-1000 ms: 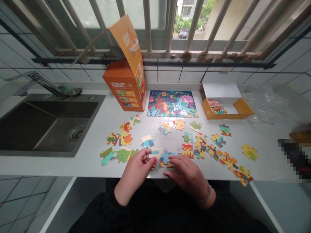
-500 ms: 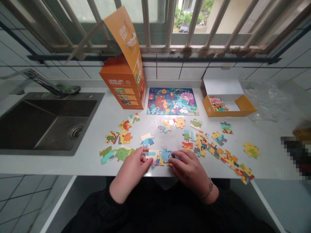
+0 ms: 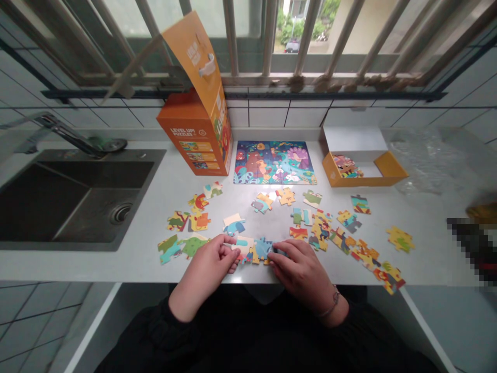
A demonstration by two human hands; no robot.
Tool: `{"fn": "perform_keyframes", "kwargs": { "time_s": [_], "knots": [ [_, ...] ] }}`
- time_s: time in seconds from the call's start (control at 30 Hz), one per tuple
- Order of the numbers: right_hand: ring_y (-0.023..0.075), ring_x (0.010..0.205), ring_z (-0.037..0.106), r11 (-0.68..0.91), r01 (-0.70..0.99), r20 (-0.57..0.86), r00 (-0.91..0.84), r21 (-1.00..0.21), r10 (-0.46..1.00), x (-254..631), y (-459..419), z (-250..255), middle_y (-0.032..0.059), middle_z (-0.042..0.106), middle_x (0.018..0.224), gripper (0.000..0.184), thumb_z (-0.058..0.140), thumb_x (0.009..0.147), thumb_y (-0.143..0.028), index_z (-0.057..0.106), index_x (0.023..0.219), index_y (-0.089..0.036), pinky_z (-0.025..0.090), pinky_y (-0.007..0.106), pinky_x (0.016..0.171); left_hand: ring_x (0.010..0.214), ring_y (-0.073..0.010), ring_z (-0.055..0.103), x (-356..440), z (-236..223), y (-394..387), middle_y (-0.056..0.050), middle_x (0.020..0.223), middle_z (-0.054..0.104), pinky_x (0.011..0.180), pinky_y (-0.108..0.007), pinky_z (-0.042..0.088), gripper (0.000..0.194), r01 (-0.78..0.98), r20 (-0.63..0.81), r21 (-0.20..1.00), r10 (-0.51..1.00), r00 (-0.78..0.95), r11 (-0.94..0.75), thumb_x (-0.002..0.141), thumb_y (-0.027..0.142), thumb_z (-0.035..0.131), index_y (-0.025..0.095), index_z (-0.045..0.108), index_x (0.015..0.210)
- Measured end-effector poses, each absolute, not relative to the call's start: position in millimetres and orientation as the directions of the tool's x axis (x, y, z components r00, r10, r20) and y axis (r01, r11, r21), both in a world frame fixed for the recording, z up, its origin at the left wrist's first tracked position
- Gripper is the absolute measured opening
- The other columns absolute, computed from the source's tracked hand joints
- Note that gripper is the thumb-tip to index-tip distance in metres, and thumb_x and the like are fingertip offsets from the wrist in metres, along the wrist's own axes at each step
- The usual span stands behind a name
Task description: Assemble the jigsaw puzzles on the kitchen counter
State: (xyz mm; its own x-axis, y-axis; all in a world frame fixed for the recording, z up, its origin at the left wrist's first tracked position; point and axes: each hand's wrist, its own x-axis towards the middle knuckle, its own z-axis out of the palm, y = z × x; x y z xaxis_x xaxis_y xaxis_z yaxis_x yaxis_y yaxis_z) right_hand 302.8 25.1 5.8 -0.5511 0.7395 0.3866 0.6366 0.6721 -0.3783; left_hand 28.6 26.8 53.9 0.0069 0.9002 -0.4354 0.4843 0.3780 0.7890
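Note:
Near the counter's front edge, my left hand (image 3: 217, 256) pinches the left side of a cream puzzle piece (image 3: 244, 247) with pink and light-blue patches. Against its right side lies a blue puzzle piece (image 3: 263, 247) with yellow at its lower edge; whether the two interlock I cannot tell. My right hand (image 3: 298, 264) has its fingers closed on the right end of this blue piece, partly covering it. Just above my left hand rests a loose piece with a blue elephant-like shape (image 3: 234, 225). A green piece (image 3: 193, 245) lies left of my left hand, partly behind it.
Several puzzle pieces lie left, and a joined strip of pieces (image 3: 365, 253) runs to the right. Behind are a finished dark-blue puzzle (image 3: 275, 162), a tall orange box (image 3: 194, 137) and an open yellow box (image 3: 361, 181). A sink (image 3: 134, 228) is at left, crumpled clear plastic (image 3: 421, 160) at right.
My left hand has shifted slightly left along the cream piece, its fingertips now at the piece's left edge. My right hand stays on the blue piece. The whole view has moved a little.

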Motion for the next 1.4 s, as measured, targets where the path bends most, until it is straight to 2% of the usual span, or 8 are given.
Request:
{"fn": "perform_keyframes", "kwargs": {
  "time_s": [0.23,0.4,0.57,0.83,0.93,1.07,1.2,1.4],
  "knots": [
    [0.0333,0.119,0.063,0.679,0.636,0.388,-0.559,-0.368,0.733,303.1,25.8,4.3,0.0089,0.075,0.129,0.023,0.069,0.103,-0.021,0.072,0.125,-0.026,0.055,0.055,0.103,0.064,-0.0204,0.073,20.6,53.5,31.0,0.001,0.074,0.076,0.062,-0.030,0.055,0.036,0.445,-0.512,0.784,0.856,0.070,0.433,0.089,0.051,0.067,0.022,0.060,0.110],
    [0.0328,0.120,0.062,0.684,0.636,0.373,-0.573,-0.358,0.729,303.2,25.7,4.2,0.0093,0.074,0.131,0.024,0.070,0.102,-0.022,0.072,0.126,-0.025,0.053,0.054,0.104,0.064,-0.0206,0.074,20.0,51.5,32.5,-0.002,0.076,0.078,0.064,-0.032,0.059,0.040,0.415,-0.567,0.759,0.823,0.040,0.502,0.086,0.052,0.068,0.020,0.061,0.110],
    [0.0320,0.121,0.062,0.671,0.654,0.354,-0.571,-0.349,0.741,302.4,25.2,5.9,0.0093,0.074,0.130,0.028,0.070,0.102,-0.023,0.073,0.130,-0.028,0.052,0.052,0.105,0.063,-0.0203,0.074,22.1,53.7,33.5,-0.003,0.074,0.078,0.062,-0.031,0.057,0.035,0.430,-0.572,0.746,0.820,0.024,0.508,0.087,0.049,0.069,0.020,0.063,0.105],
    [0.0325,0.120,0.061,0.671,0.660,0.356,-0.571,-0.337,0.740,302.0,25.5,7.2,0.0092,0.073,0.130,0.026,0.068,0.104,-0.024,0.074,0.129,-0.029,0.052,0.053,0.104,0.069,-0.0196,0.074,16.3,55.6,27.7,-0.002,0.076,0.076,0.065,-0.029,0.056,0.036,0.401,-0.517,0.802,0.850,0.099,0.442,0.092,0.055,0.066,0.022,0.063,0.106],
    [0.0329,0.120,0.061,0.676,0.655,0.360,-0.575,-0.336,0.735,302.2,25.6,6.6,0.0094,0.073,0.130,0.026,0.069,0.103,-0.023,0.074,0.128,-0.029,0.051,0.053,0.103,0.070,-0.0204,0.076,17.9,58.6,32.5,-0.002,0.078,0.078,0.067,-0.030,0.058,0.036,0.392,-0.527,0.792,0.849,0.049,0.469,0.092,0.055,0.066,0.022,0.062,0.106],
    [0.0322,0.119,0.061,0.677,0.658,0.358,-0.576,-0.331,0.735,302.0,26.0,6.7,0.0094,0.073,0.129,0.025,0.068,0.104,-0.023,0.074,0.127,-0.029,0.051,0.053,0.102,0.071,-0.0214,0.077,22.9,60.5,48.1,-0.002,0.080,0.080,0.067,-0.031,0.056,0.029,0.535,-0.473,0.739,0.881,-0.019,0.409,0.097,0.050,0.059,0.023,0.063,0.108],
    [0.0317,0.119,0.061,0.679,0.653,0.365,-0.574,-0.337,0.733,302.2,26.1,7.6,0.0094,0.073,0.130,0.027,0.068,0.103,-0.023,0.074,0.129,-0.029,0.052,0.052,0.103,0.069,-0.0221,0.076,26.3,62.5,64.1,0.000,0.073,0.078,0.066,-0.031,0.048,0.018,0.723,-0.426,0.630,0.904,0.015,0.285,0.098,0.039,0.057,0.023,0.065,0.100],
    [0.0315,0.119,0.062,0.675,0.658,0.363,-0.571,-0.335,0.737,302.5,26.5,7.2,0.0091,0.074,0.130,0.028,0.071,0.101,-0.023,0.075,0.129,-0.030,0.052,0.052,0.103,0.072,-0.0242,0.073,29.0,68.8,71.7,0.000,0.071,0.077,0.065,-0.033,0.039,0.015,0.791,-0.408,0.564,0.913,0.019,0.236,0.095,0.037,0.063,0.023,0.067,0.093]
  ]
}}
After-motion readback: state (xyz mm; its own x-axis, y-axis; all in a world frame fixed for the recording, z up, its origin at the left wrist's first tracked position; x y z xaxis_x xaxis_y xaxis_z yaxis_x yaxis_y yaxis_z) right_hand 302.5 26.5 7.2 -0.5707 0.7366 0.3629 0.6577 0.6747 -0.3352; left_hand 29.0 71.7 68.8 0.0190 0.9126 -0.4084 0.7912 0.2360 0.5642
